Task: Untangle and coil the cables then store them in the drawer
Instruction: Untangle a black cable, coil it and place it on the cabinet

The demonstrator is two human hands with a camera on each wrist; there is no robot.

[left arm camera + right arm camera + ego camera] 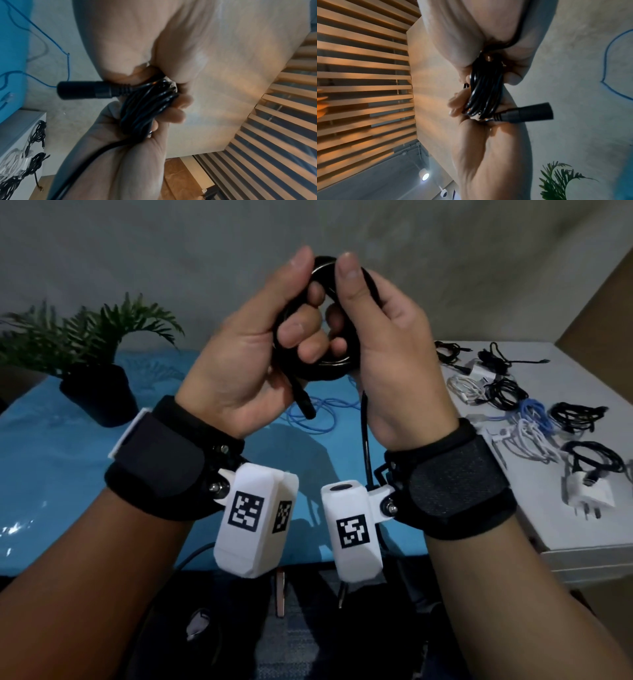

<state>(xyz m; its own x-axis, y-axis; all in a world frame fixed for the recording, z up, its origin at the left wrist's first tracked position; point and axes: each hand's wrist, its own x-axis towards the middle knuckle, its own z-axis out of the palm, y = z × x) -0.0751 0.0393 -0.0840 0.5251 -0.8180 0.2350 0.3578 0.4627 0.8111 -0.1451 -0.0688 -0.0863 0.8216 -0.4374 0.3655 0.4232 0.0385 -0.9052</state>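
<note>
Both hands are raised in front of me and hold one black cable coil (pixel 322 368) of several loops. My left hand (pixel 274 337) grips the coil's left side, fingers curled through the ring and thumb on top. My right hand (pixel 376 323) grips the right side the same way. A black barrel plug (pixel 305 402) sticks down below the left palm; it shows large in the wrist views (pixel 89 88) (pixel 527 112). A loose black tail (pixel 366 440) hangs from the coil past the right wrist. The loops (pixel 145 108) (pixel 484 94) lie pressed between the fingers.
A blue table (pixel 68 474) lies below with a loose blue cable (pixel 318 416) and a potted plant (pixel 96 354) at the left. A white cabinet top (pixel 565 525) at the right carries several black, white and blue cable bundles (pixel 534 412) and a white charger (pixel 589 491).
</note>
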